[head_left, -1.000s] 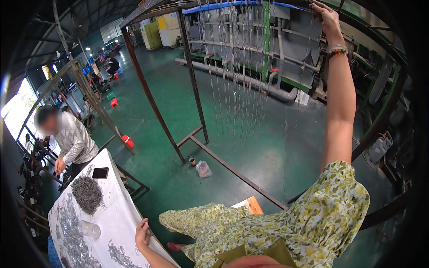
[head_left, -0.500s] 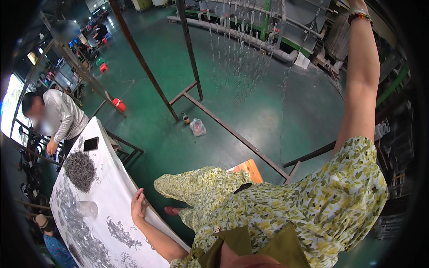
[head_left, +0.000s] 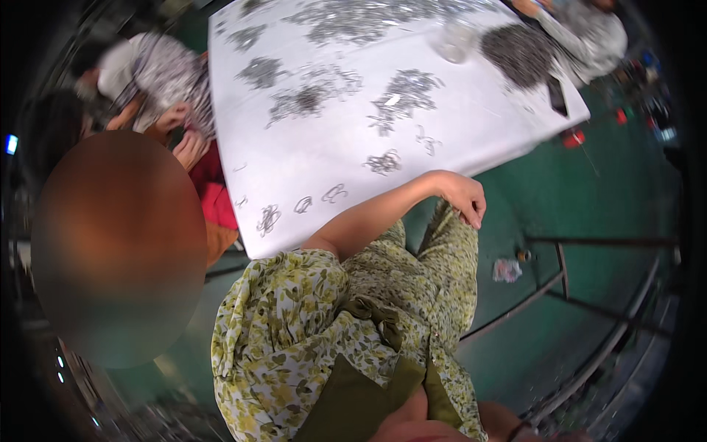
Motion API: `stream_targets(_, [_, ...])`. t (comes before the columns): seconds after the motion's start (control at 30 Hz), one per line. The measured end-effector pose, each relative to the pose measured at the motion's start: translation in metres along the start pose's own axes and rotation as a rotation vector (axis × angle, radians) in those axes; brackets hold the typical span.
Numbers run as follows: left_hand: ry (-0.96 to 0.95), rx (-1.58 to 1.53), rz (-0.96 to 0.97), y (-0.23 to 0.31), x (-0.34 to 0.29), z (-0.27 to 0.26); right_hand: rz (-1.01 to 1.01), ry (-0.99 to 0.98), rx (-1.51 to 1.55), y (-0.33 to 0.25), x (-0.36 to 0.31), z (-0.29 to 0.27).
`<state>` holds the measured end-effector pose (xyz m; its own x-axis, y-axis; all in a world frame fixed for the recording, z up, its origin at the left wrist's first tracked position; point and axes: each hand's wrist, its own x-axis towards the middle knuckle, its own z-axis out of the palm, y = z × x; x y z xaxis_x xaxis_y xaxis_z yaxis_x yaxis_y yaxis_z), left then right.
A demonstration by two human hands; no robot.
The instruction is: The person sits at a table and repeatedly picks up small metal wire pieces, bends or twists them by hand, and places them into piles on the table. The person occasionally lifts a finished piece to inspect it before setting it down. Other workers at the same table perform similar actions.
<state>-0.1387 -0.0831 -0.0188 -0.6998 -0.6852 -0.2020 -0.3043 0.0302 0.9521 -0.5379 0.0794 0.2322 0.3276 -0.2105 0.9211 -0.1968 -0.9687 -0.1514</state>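
Observation:
My left hand hangs just beyond the near edge of the white-covered table, above my knee. Its fingers curl downward and lie together, and nothing shows in them. Nearest to it on the table are a small pile of thin, bent wire pieces and a looser few. Other wire pieces form clusters by my left forearm, one at the table's near left corner. At the lower right edge a blurred bit of my right arm with a dark band shows; the hand itself is out of sight.
Farther back lie a wide spread of shiny pieces, a clear plastic cup, a dark heap and a phone. People sit at the left and far right. A metal frame and a plastic bag stand right.
My view has swung to the left, bringing the table to the top middle. My raised right arm has dropped mostly out of sight. My left hand's fingers, open before, now curl down.

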Motion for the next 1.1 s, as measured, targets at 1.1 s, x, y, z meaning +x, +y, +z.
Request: stream_targets(1.1, [1.517,-0.237,-0.245,-0.044,-0.141,-0.028,0.182,-0.963,0.023,0.207,-0.055,0.474])
